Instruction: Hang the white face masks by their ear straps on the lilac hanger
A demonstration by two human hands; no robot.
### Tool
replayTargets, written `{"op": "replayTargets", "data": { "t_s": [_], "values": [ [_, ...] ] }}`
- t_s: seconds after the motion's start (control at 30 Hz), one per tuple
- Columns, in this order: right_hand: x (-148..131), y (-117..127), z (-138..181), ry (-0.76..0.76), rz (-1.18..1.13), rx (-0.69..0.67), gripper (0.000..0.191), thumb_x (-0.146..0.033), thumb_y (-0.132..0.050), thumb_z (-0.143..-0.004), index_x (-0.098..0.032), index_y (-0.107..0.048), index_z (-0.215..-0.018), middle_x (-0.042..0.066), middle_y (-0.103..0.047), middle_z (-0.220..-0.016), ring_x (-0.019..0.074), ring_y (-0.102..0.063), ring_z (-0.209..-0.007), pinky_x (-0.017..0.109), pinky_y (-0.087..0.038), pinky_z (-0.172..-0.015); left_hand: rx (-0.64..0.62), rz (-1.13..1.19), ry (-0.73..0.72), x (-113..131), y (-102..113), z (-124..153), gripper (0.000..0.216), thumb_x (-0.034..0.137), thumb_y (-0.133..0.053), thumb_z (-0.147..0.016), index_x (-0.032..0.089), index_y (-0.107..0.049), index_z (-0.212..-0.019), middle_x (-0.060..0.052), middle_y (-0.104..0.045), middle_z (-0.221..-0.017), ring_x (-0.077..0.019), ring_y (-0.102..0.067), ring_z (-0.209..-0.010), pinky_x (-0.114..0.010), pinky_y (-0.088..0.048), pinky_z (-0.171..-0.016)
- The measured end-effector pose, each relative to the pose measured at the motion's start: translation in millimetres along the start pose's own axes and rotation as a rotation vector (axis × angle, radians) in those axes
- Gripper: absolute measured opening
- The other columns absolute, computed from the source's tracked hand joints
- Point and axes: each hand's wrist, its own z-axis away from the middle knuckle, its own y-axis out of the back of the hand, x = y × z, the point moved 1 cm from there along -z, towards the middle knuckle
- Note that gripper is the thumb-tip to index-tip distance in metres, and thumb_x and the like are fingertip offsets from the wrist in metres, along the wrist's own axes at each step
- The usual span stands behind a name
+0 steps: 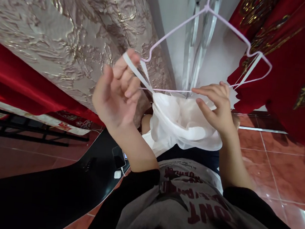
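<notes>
White, smooth fabric garment with molded cups (pixel 178 126) sits in front of the waist, below the lower bar of a thin pale-pink hanger (pixel 206 9). Left hand (pixel 119 95): thumb apart, fingers loosely curled, 1 flat white strap (pixel 138 72) across them. Right hand (pixel 218 106): fingers and thumb apart over the garment; contact, cannot tell.

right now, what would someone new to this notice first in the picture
Most likely the bright white garment in the middle, beneath a pale pink hanger at top centre-right. Next, the two bare hands: the left hand, palm showing, with a white strap at its fingers, and the right hand over the garment's right side. Red fabric with gold decoration stands out at upper right.
</notes>
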Motion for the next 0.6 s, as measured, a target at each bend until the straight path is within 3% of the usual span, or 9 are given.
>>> {"op": "replayTargets", "data": {
  "t_s": [0.07,0.13,0.2,0.27,0.33,0.5,0.6],
  "values": [
    [0,1,1,0.004,0.007,-0.002,0.028,-0.034,-0.062,-0.099,-0.042,-0.074,-0.124,-0.002,-0.077,-0.110,0.0215,-0.067,-0.111,0.062,-0.033,-0.127,0.184,0.027,-0.143,-5,10,-4,0.059,0.030,-0.024,-0.118,0.015,-0.080,-0.107,-0.008,-0.077,-0.123,-0.0090,-0.030,-0.051,-0.026,-0.023,-0.036],
    [1,-1,2,0.012,0.007,-0.003,0.030,-0.033,-0.062,-0.099,-0.042,-0.073,-0.125,-0.002,-0.076,-0.111,0.0217,-0.067,-0.112,0.061,-0.032,-0.127,0.386,-0.011,-0.322,-19,23,-3,0.035,0.025,-0.047,-0.114,0.017,-0.080,-0.105,-0.005,-0.079,-0.118,-0.0070,-0.033,-0.050,-0.025,-0.020,-0.036],
    [1,-5,3,0.019,0.004,-0.008,0.031,-0.033,-0.061,-0.099,-0.042,-0.072,-0.127,-0.002,-0.076,-0.113,0.0219,-0.067,-0.114,0.060,-0.032,-0.128,0.449,-0.095,-0.372,-39,33,1,0.016,0.015,-0.069,-0.103,0.025,-0.079,-0.111,0.003,-0.079,-0.122,-0.0054,-0.034,-0.052,-0.023,-0.020,-0.040],
    [-2,-11,4,0.023,0.002,-0.017,0.033,-0.033,-0.061,-0.100,-0.042,-0.070,-0.130,-0.001,-0.075,-0.116,0.0224,-0.066,-0.116,0.059,-0.032,-0.128,0.400,-0.155,-0.301,-58,35,4,0.015,0.017,-0.068,-0.104,0.026,-0.079,-0.110,0.003,-0.079,-0.120,-0.0046,-0.034,-0.051,-0.025,-0.019,-0.044],
    [-7,-16,5,0.029,0.004,-0.028,0.034,-0.033,-0.060,-0.100,-0.041,-0.069,-0.132,-0.001,-0.075,-0.120,0.0229,-0.066,-0.118,0.059,-0.033,-0.127,0.305,-0.190,-0.232,-72,28,7,0.021,0.030,-0.061,-0.109,0.022,-0.079,-0.104,-0.003,-0.080,-0.112,-0.0055,-0.036,-0.050,-0.029,-0.020,-0.046],
    [-17,-16,6,0.079,0.005,-0.001,0.035,-0.032,-0.060,-0.100,-0.041,-0.068,-0.133,0.000,-0.074,-0.125,0.0250,-0.066,-0.125,0.061,-0.037,-0.125,0.239,-0.206,-0.234,-84,1,9,0.040,0.063,-0.065,-0.100,0.024,-0.068,-0.093,-0.007,-0.074,-0.101,-0.0114,-0.049,-0.054,-0.030,-0.036,-0.050],
    [-2,-8,11,0.047,-0.010,0.213,0.033,-0.037,-0.059,-0.100,-0.038,-0.068,-0.132,0.004,-0.068,-0.136,0.0270,-0.066,-0.126,0.059,-0.050,-0.114,0.232,-0.203,-0.254,-86,-3,7,0.043,0.067,-0.064,-0.098,0.024,-0.063,-0.091,-0.006,-0.071,-0.092,-0.0119,-0.048,-0.053,-0.029,-0.036,-0.048]
  ]
}}
